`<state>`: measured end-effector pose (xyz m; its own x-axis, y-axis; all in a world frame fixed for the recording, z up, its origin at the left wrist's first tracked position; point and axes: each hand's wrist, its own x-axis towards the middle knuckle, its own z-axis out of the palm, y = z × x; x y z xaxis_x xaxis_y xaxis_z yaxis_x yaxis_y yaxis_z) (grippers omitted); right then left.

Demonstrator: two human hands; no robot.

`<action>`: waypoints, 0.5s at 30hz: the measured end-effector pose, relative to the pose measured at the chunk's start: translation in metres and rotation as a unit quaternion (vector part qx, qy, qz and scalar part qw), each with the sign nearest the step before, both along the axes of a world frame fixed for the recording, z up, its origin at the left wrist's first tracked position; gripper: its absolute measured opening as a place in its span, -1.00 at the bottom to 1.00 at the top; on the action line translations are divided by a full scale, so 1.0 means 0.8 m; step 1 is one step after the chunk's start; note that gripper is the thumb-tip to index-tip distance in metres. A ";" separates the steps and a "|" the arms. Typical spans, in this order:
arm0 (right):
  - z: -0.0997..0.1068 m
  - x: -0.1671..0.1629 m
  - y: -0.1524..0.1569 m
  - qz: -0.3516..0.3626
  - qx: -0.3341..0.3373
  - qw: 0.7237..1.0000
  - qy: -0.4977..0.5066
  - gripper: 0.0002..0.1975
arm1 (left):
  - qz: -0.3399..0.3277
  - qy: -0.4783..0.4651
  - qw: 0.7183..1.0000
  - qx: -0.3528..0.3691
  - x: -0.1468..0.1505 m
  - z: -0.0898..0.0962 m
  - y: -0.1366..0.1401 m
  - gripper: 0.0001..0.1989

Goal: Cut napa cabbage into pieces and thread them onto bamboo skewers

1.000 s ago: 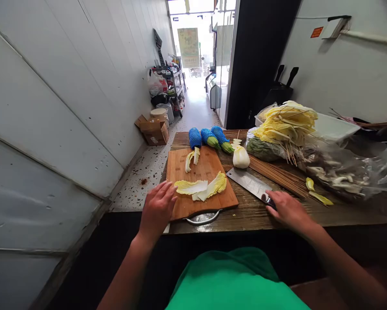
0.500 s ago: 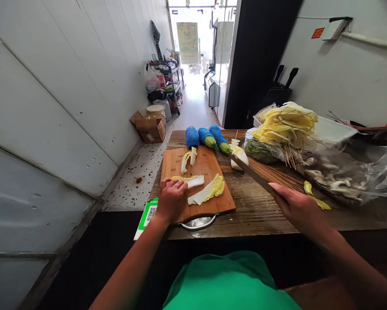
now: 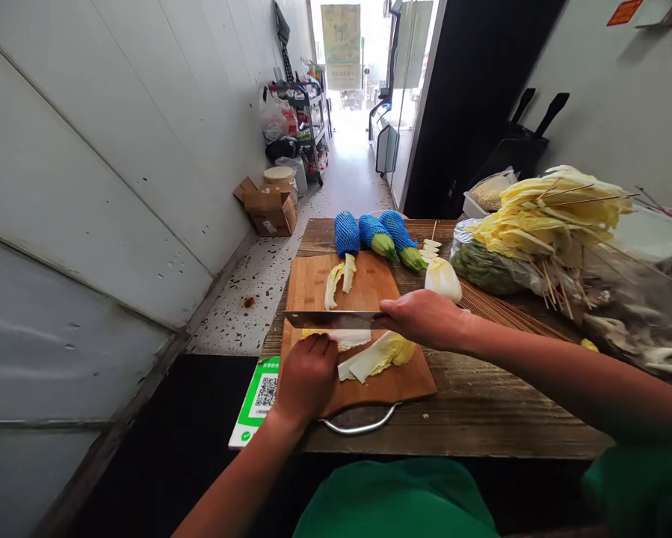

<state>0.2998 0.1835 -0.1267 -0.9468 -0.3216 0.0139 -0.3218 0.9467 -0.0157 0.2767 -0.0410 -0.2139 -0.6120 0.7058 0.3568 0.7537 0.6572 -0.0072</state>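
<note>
My right hand (image 3: 425, 317) is closed round the handle of a kitchen knife (image 3: 330, 320), its long blade lying crosswise above the wooden cutting board (image 3: 307, 280). Just behind the blade is a napa cabbage leaf (image 3: 353, 339), white-ribbed with a yellow edge. My left hand (image 3: 309, 377) presses that leaf down with curled fingers, close to the blade. Whether the edge touches the leaf I cannot tell. Nearer me on the board lie overlapping cabbage leaf pieces (image 3: 377, 359). Narrow cabbage strips (image 3: 334, 285) rest beyond the knife.
Zucchini in blue foam nets (image 3: 374, 233) lie behind the board. A white cabbage chunk (image 3: 443, 280) sits at its right, beside bamboo skewers (image 3: 504, 308). Skewered cabbage leaves (image 3: 549, 213) are piled farther right, near bagged mushrooms (image 3: 627, 336). A QR-code card (image 3: 260, 400) is at the left edge.
My right hand has swung the knife leftward from over the right side of the table to across the board. My left hand stays on the leaf. The view has shifted.
</note>
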 end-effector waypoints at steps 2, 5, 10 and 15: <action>-0.008 -0.003 0.004 0.009 0.002 1.000 -0.007 -0.70 | 0.004 0.003 1.000 -0.006 -0.002 0.001 0.001 -0.74; -0.016 -0.008 0.008 0.017 0.014 1.000 -0.014 -0.71 | -0.009 0.018 1.000 -0.004 -0.004 0.000 0.001 -0.73; -0.009 -0.017 0.005 0.037 0.070 0.996 -0.027 -0.67 | -0.019 0.054 0.998 0.015 -0.006 -0.002 0.001 -0.74; 0.004 -0.026 0.003 0.052 0.111 0.991 -0.052 -0.65 | -0.020 0.068 0.997 0.017 -0.006 -0.001 0.004 -0.78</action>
<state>0.2789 0.1856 -0.1233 -0.9006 -0.4023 -0.1647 -0.4260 0.8920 0.1509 0.2722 -0.0381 -0.2147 -0.5288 0.7141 0.4587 0.7725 0.6288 -0.0884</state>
